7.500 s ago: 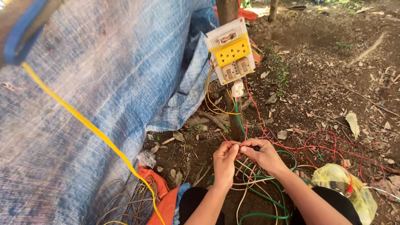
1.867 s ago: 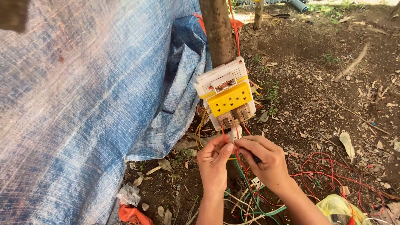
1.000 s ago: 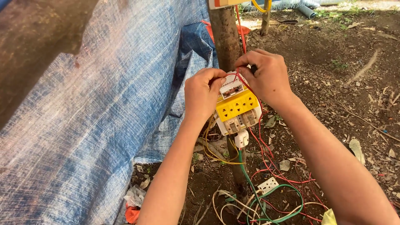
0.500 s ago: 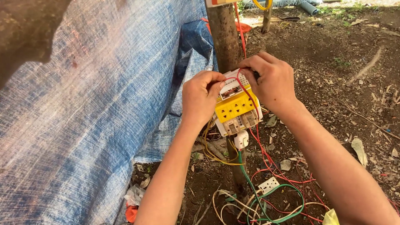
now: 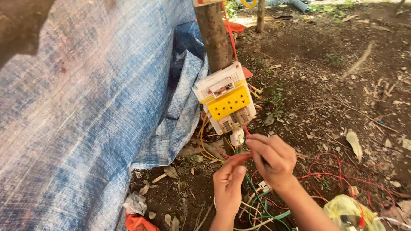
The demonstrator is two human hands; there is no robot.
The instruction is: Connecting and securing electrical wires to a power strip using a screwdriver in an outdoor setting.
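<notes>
A white and yellow electrical socket board [image 5: 225, 103] is fixed to a thin tree trunk [image 5: 213, 34]. Just below it, my right hand [image 5: 272, 160] pinches a red wire [image 5: 233, 156] that runs up to the board's underside. My left hand [image 5: 227, 182] sits under it and holds the same red wire between thumb and fingers. Yellow, green and red wires [image 5: 261, 207] hang down from the board and tangle beneath my hands.
A blue and white tarpaulin [image 5: 85, 115] drapes over the left half. Bare soil with dry leaves [image 5: 355, 141] spreads to the right, with loose red wire [image 5: 342, 175] on it. A yellow plastic bag [image 5: 349, 211] lies at lower right, orange cloth [image 5: 137, 222] at bottom.
Both hands dropped from the top of the socket board to just under it and now grip a red wire. The camera view shifted slightly.
</notes>
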